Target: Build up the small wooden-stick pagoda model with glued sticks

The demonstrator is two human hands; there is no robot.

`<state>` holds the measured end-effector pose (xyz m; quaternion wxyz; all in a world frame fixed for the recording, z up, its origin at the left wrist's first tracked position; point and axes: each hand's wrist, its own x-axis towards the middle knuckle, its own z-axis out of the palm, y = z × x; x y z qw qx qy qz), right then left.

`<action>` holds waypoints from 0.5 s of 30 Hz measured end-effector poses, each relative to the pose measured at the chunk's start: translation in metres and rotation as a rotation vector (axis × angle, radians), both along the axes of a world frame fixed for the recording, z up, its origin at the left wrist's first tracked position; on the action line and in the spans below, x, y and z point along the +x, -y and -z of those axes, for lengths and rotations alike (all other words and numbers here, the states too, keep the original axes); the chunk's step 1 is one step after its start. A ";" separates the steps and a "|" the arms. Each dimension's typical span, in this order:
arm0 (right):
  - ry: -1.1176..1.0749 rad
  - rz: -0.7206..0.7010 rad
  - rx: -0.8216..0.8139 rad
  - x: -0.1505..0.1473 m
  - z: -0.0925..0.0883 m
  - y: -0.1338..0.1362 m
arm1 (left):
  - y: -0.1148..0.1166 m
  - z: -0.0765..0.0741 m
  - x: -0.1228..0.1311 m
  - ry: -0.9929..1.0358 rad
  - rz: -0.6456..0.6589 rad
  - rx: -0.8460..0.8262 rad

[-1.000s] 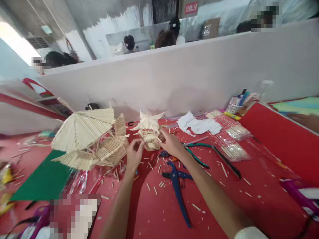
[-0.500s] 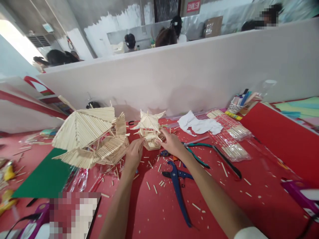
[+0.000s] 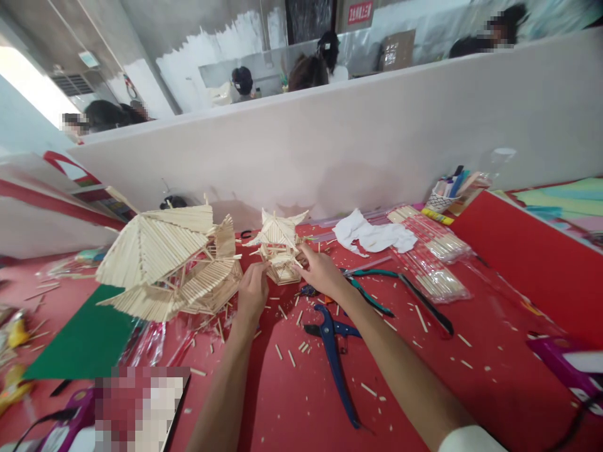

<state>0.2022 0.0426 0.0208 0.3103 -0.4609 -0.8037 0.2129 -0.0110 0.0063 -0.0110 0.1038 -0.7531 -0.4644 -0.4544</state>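
Note:
A small pavilion model (image 3: 281,251) built of thin wooden sticks stands on the red tabletop, between my two hands. At its lower left, my left hand (image 3: 253,290) has its fingers curled together, the tips against the model's edge. On the opposite side, my right hand (image 3: 320,270) grips the model with thumb and fingers. My fingers hide part of both sides. Just left of my left hand is a larger stick pavilion (image 3: 157,242) with a wide roof. Blue cutters (image 3: 334,358) lie near my right forearm, and green-handled pliers (image 3: 372,295) rest beyond it.
Stick offcuts (image 3: 304,347) litter the red table (image 3: 282,408). Bagged sticks (image 3: 438,276) and a white cloth (image 3: 372,235) lie to the right. A green sheet (image 3: 85,339) is at left. A pale partition (image 3: 306,144) rises behind, with people beyond it.
The camera view has shifted slightly. Both hands stay at the sides of the small pavilion, with hardly any visible movement.

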 end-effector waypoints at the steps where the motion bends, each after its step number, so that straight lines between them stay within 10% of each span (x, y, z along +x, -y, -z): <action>1: 0.001 -0.001 0.000 0.000 0.000 0.000 | 0.000 0.000 0.003 0.053 -0.015 -0.016; 15: 0.022 0.010 -0.015 -0.001 -0.002 0.001 | 0.004 0.000 0.006 0.150 -0.095 -0.051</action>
